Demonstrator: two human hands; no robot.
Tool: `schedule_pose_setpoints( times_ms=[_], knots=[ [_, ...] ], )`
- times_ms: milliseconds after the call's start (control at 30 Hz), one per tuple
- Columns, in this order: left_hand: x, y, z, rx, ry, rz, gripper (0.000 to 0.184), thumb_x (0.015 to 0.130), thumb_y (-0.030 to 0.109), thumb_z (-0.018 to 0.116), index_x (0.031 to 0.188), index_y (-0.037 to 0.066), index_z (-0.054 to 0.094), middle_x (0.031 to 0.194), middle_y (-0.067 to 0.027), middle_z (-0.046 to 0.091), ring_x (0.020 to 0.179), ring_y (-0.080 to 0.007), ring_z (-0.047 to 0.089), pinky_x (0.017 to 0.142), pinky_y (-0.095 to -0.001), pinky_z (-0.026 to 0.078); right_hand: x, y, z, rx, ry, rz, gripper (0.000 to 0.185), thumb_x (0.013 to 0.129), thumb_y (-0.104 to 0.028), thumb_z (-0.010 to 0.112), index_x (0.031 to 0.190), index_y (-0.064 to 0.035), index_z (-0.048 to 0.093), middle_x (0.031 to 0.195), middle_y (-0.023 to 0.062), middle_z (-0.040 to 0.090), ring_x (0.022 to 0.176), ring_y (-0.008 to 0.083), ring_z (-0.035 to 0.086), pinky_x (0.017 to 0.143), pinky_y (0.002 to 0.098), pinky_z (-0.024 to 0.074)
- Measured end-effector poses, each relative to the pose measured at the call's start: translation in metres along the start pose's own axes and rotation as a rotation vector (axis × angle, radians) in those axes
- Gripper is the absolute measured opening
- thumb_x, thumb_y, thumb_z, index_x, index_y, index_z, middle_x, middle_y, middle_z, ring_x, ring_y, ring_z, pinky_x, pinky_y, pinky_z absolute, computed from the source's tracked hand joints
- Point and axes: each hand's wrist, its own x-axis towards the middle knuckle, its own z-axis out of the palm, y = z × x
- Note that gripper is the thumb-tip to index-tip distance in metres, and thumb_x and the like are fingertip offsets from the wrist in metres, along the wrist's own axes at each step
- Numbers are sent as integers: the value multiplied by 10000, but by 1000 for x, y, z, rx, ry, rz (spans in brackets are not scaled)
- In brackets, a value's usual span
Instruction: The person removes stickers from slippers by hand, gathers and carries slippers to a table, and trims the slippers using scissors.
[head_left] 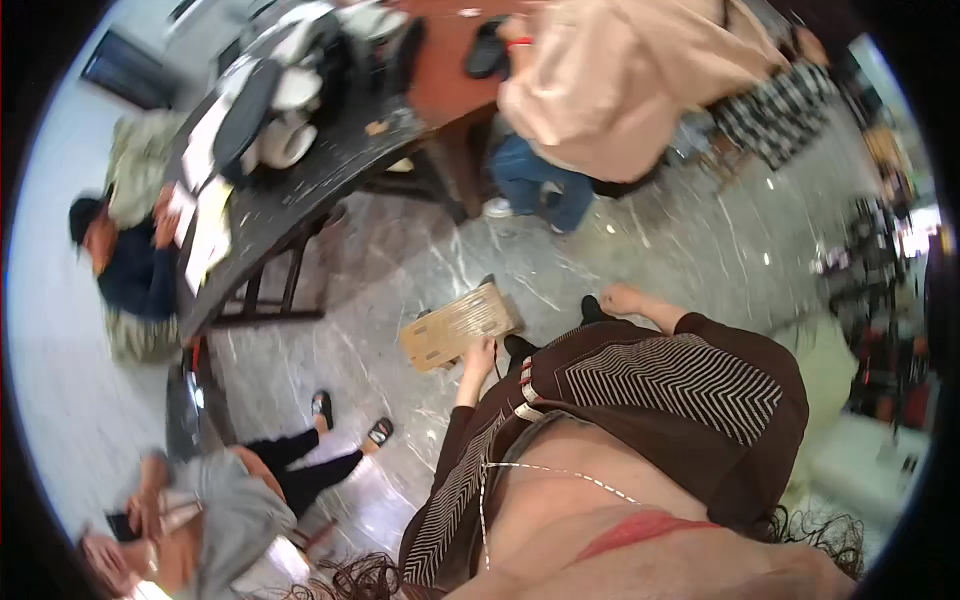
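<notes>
A flat tan cardboard box [455, 328] with shiny streaks on its top and darker marks near one end is in front of my feet, over the tiled floor. My left hand [480, 357] is closed at its near edge, fingers partly hidden against the cardboard. A thin dark cord hangs by that wrist. Off to the right, my right hand [622, 300] is held out with fingers loosely curled, and no object shows in it. Below it are my dark shoes [592, 309]. My brown patterned cardigan [670, 385] covers both arms.
A dark table [345, 160] at upper left bears shoes and papers; a person in a dark cap [88, 215] sits behind it. Someone in a pink top [620, 90] is at the reddish table [445, 85]. At lower left sits a person in grey [245, 510], legs stretched out.
</notes>
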Motion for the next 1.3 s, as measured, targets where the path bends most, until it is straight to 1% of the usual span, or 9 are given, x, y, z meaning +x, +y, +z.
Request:
schedule_pose_setpoints(
  times_ms=[367, 467, 567, 667, 733, 933, 1167, 1200, 1300],
  knots=[
    [109, 204, 64, 4, -279, 220, 278, 849, 215, 508, 1004, -12, 555, 744, -60, 596, 651, -133, 553, 566, -260, 435, -250, 183, 128, 1152, 726, 724, 286, 831, -263, 468, 728, -26, 591, 583, 75, 577, 529, 167, 574, 446, 301, 447],
    [111, 347, 121, -164, -413, 353, 250, 869, 205, 493, 1013, 6, 538, 746, -19, 547, 630, -98, 505, 551, -220, 398, -298, 296, 262, 126, 580, 424, 205, 726, -202, 514, 651, -31, 598, 584, 114, 587, 447, 247, 548, 493, 355, 459],
    [96, 526, 157, -307, -533, 698, 335, 856, 148, 541, 1152, 0, 483, 998, -63, 555, 888, -122, 523, 754, -250, 438, -349, 290, 280, 962, 508, 791, 158, 681, -173, 541, 608, -43, 596, 587, 115, 585, 446, 242, 547, 491, 364, 469],
    [31, 693, 164, -647, -776, 991, 649, 811, 222, 610, 1328, 35, 265, 1157, -115, 499, 970, -190, 531, 810, -267, 427, -374, 353, 326, -36, 701, 410, 145, 663, -182, 531, 617, -51, 572, 583, 119, 559, 509, 300, 539, 452, 399, 405],
    [-4, 767, 169, -792, -893, 1304, 812, 768, 291, 644, 1371, 63, 150, 1133, -227, 492, 960, -264, 536, 801, -341, 448, -376, 366, 300, 1322, 806, 558, 163, 728, -124, 481, 642, -34, 588, 528, 101, 534, 400, 193, 510, 370, 335, 421],
    [-19, 866, 205, -797, -1038, 1794, 718, 775, 255, 617, 1333, 52, 212, 1116, -231, 497, 935, -260, 541, 791, -339, 451, -368, 381, 137, 1528, 1328, 795, 266, 819, -226, 456, 693, -17, 561, 553, 74, 535, 449, 141, 499, 410, 277, 405],
    [68, 950, 267, -805, -1051, 1974, 613, 783, 213, 585, 1288, 40, 284, 1096, -236, 503, 906, -256, 548, 780, -336, 455, -359, 475, 148, 1267, 891, 759, 267, 804, -271, 477, 776, -26, 579, 677, 87, 584, 561, 168, 540, 533, 316, 434],
    [82, 963, 273, -809, -1038, 1978, 598, 784, 207, 581, 1282, 38, 294, 1094, -237, 504, 902, -256, 548, 778, -336, 455, -359, 477, 170, 856, 1268, 723, 225, 757, -274, 536, 659, -77, 581, 586, 123, 580, 565, 314, 558, 552, 399, 432],
    [121, 1001, 303, -819, -1017, 1976, 555, 788, 188, 567, 1263, 32, 325, 1085, -239, 507, 890, -254, 551, 773, -335, 457, -415, 511, 179, 354, 955, 842, 226, 728, -253, 569, 641, -45, 578, 641, 164, 594, 625, 351, 561, 575, 433, 428]
  ],
)
